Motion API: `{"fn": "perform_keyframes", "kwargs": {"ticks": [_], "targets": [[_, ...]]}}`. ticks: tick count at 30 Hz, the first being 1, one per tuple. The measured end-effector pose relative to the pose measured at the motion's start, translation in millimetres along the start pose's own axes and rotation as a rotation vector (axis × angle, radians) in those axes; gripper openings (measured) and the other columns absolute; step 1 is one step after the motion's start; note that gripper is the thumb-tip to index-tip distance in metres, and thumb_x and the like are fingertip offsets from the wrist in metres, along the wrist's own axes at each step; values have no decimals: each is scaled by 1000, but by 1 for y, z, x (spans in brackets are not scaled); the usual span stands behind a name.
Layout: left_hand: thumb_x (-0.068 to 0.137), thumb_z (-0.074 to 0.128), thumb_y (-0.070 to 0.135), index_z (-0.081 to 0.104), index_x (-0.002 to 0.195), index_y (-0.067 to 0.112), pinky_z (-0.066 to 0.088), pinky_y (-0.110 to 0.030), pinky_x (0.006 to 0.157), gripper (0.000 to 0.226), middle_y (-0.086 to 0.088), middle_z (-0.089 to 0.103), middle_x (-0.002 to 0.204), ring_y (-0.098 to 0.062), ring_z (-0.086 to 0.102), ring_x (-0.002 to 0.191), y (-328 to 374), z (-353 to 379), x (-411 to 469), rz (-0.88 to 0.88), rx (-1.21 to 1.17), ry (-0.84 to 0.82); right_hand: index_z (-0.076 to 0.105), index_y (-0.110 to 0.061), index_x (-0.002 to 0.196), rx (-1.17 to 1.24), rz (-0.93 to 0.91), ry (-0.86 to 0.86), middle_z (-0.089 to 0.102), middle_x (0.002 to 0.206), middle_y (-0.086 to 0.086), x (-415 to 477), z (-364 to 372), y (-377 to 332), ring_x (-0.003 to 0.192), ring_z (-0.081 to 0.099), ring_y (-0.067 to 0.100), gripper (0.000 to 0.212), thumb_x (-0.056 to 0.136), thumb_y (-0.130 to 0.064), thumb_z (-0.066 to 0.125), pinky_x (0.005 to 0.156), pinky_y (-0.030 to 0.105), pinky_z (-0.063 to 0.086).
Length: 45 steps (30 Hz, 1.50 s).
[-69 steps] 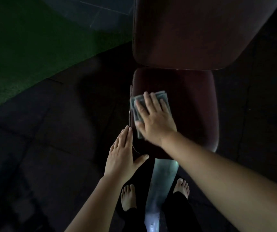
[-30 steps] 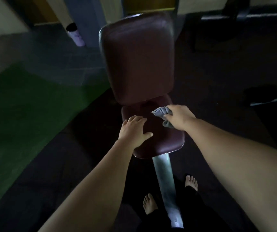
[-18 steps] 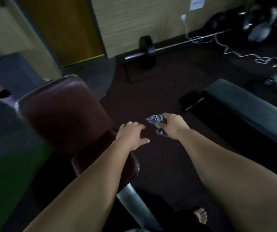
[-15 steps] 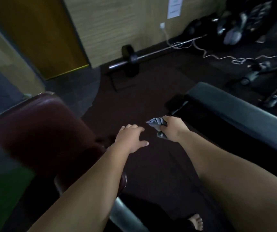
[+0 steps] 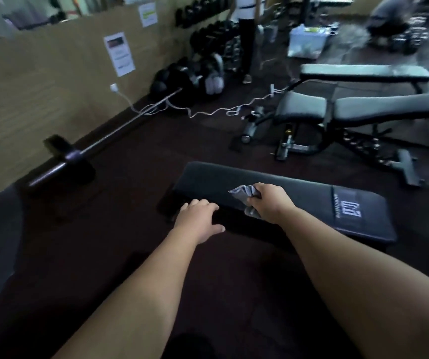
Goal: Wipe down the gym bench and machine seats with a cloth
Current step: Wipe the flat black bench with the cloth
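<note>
A flat black gym bench (image 5: 306,203) with a white logo lies across the middle of the view. My right hand (image 5: 270,203) grips a bunched grey cloth (image 5: 244,195) and hangs in front of the bench's near edge. To its left, my left hand (image 5: 197,218) holds nothing, its fingers loosely bent, in front of the bench's left end. Whether either hand touches the bench I cannot tell. The maroon seat from before is out of view.
A grey adjustable bench (image 5: 337,112) and a flat bench (image 5: 363,72) stand behind. A barbell (image 5: 99,143) lies along the wall at the left. A white cable (image 5: 208,111) trails over the dark floor. A dumbbell rack (image 5: 208,29), a standing person (image 5: 245,35) and a plastic bin (image 5: 306,41) are at the back.
My view has swung right, away from the maroon seat, onto the black flat bench. My right hand went from pressing the cloth flat to gripping it bunched. Both hands have come to the black bench.
</note>
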<state>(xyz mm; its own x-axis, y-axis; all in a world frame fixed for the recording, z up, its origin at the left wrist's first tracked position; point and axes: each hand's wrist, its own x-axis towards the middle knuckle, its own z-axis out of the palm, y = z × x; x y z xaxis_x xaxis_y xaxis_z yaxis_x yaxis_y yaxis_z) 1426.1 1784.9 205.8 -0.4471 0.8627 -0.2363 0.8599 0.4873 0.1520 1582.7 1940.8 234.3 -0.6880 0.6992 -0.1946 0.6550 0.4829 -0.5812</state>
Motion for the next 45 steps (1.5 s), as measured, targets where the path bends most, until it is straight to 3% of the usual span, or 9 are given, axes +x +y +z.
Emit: {"fn": "perform_keyframes", "kwargs": {"ticks": [4,9,14,23,28,31,40,42,45], "targets": [[89,65,66,50,148,32,32,-45,118,70,5,52,144,-22,43,137,53,-8,79,165,81,-9,67,-23,106,68,159,89,73,93,-4,22,-42,56,90,68,20,14,94,-29,65,77,33,53],[89,64,68,50,148,34,35,-42,114,69,5,49,146,-22,42,137,115,-15,181,386,158,-25,63,-26,103,131,351,224,63,84,-9,51,-82,122,76,60,10,9,96,-26,68,54,15,36],[90,62,68,49,149,34,38,-44,112,70,5,49,146,-23,43,134,177,-20,264,595,228,-51,69,-24,115,198,545,385,75,104,1,73,-109,176,104,68,26,20,96,-29,64,88,36,52],[91,62,65,45,151,34,37,-44,113,69,4,44,151,-23,41,137,302,24,339,820,176,-98,68,-18,110,312,812,580,74,107,6,63,-141,295,105,66,30,19,95,-21,56,87,38,52],[92,58,67,39,155,34,31,-47,120,74,5,37,161,-21,35,145,378,73,376,788,131,-124,67,-21,107,378,858,536,76,95,2,74,-162,389,92,72,27,18,93,-22,56,82,42,59],[92,56,67,38,156,33,29,-47,121,74,6,36,162,-20,32,148,405,108,403,696,92,-162,68,-19,112,319,836,435,74,101,3,100,-169,444,92,68,23,19,96,-20,57,79,32,51],[98,49,64,33,161,30,20,-46,127,73,5,27,169,-18,19,157,397,219,490,477,27,-142,68,-21,113,286,668,210,68,102,-5,219,-124,560,88,64,18,28,96,-10,49,79,31,51],[100,46,63,25,164,27,16,-47,129,76,5,19,172,-17,11,160,387,249,508,433,17,-141,66,-23,114,295,623,200,70,109,-2,246,-101,580,95,68,21,29,96,-11,47,85,38,55],[103,39,63,10,167,26,10,-45,130,79,8,5,174,-15,-1,161,377,291,532,397,32,-152,58,-24,133,250,574,209,56,145,3,283,-59,609,131,56,28,38,98,-15,46,108,43,47]]}}
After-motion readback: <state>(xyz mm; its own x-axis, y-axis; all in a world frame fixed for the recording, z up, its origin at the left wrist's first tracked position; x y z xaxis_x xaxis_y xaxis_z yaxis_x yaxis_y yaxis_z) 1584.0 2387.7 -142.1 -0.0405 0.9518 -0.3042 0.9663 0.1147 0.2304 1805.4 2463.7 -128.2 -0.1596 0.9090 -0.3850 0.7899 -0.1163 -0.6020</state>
